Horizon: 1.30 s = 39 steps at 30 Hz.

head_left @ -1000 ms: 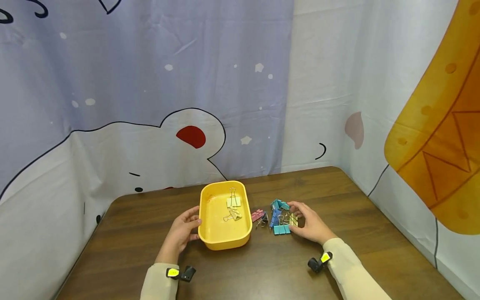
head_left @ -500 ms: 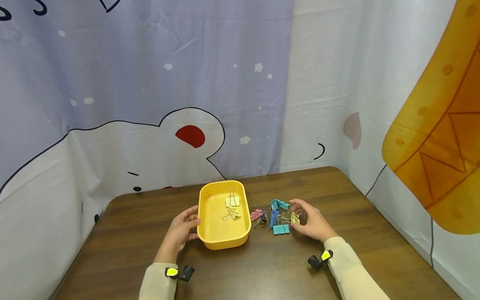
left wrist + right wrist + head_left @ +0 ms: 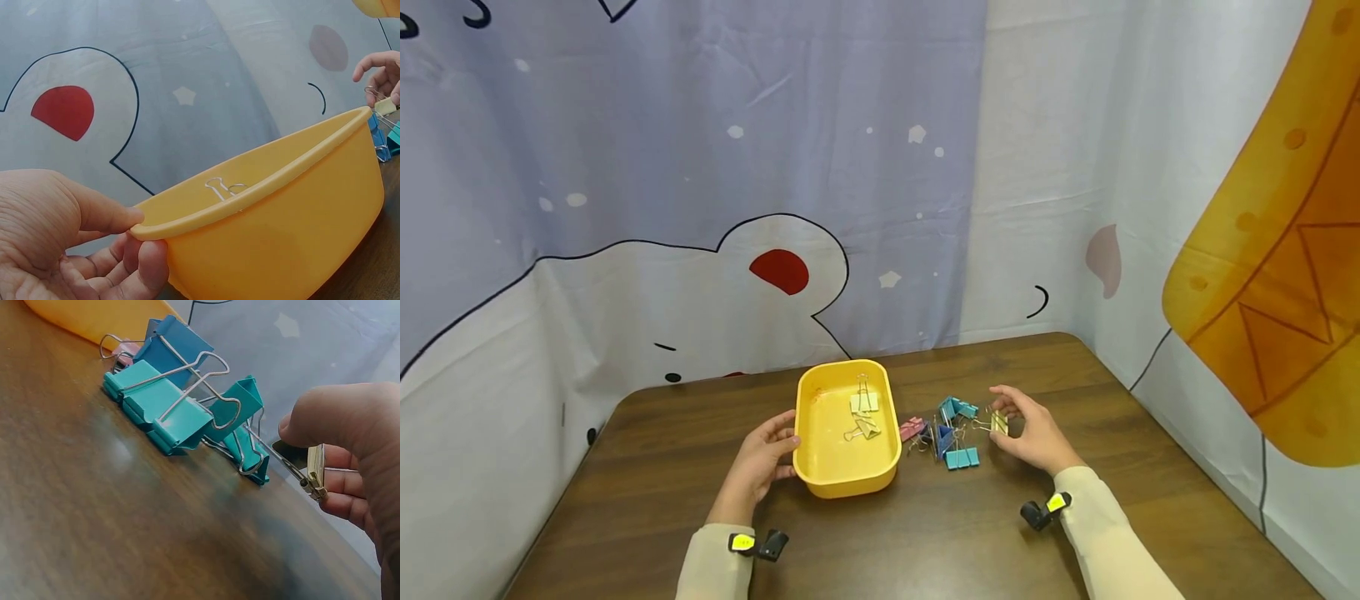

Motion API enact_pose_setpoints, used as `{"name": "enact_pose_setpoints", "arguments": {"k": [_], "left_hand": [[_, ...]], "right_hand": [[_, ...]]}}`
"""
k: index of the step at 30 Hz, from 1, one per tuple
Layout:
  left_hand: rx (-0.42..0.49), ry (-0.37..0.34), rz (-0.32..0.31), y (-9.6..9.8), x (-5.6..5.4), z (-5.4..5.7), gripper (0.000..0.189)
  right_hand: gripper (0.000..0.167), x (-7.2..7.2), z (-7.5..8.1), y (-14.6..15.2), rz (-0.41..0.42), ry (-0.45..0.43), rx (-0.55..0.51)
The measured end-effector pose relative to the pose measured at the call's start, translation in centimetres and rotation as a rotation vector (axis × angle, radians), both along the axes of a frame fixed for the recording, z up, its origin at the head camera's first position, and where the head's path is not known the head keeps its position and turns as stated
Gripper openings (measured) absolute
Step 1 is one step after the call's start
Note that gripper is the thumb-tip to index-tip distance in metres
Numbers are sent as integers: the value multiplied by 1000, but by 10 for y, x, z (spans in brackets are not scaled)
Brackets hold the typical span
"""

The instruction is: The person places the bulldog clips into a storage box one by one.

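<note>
My left hand (image 3: 756,460) holds the left rim of a yellow plastic tub (image 3: 822,454), thumb on top of the edge and fingers below it in the left wrist view. Two pale yellow binder clips (image 3: 864,403) lie inside the tub. To its right, my right hand (image 3: 1036,433) pinches another yellow binder clip (image 3: 317,470) between thumb and fingers, its wire handles pointing left towards a loose pile. That pile has teal binder clips (image 3: 165,406), a blue binder clip (image 3: 175,350) and a pink binder clip (image 3: 912,429), which lies close to the tub's right wall.
Everything stands on a dark brown wooden table (image 3: 910,550) with rounded far corners. A printed curtain (image 3: 895,167) hangs along its back and right sides. Each sleeve carries a small black wrist camera (image 3: 772,545).
My right hand has drawn the yellow binder clip to the right, away from the pile. The blue clip has shifted slightly in the pile. My left hand stays on the tub.
</note>
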<state>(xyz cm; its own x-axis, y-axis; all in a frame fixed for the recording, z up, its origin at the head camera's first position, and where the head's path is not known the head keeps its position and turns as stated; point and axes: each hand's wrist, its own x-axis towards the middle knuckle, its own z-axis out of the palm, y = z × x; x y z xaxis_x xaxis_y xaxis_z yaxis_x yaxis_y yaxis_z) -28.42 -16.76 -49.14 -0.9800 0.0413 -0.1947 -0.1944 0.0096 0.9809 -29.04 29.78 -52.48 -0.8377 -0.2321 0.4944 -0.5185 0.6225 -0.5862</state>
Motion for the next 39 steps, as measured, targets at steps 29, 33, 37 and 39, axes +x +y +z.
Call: {"name": "enact_pose_setpoints", "arguments": {"k": [29,33,37,39], "left_hand": [[-1,3,-4,0,-1,1,51],[4,3,-2,0,-2,0,52],[6,8,2,0,-2,-2,53],[4,10,-1,-1,-2,-3,53]], "right_hand": [[69,-37,43,-101,179,76,-128],[68,-41,48,-116,210,62,-120],[67,-44,50,-129,232,37,-107],[67,-45,51,-135,240,24,-104]]}}
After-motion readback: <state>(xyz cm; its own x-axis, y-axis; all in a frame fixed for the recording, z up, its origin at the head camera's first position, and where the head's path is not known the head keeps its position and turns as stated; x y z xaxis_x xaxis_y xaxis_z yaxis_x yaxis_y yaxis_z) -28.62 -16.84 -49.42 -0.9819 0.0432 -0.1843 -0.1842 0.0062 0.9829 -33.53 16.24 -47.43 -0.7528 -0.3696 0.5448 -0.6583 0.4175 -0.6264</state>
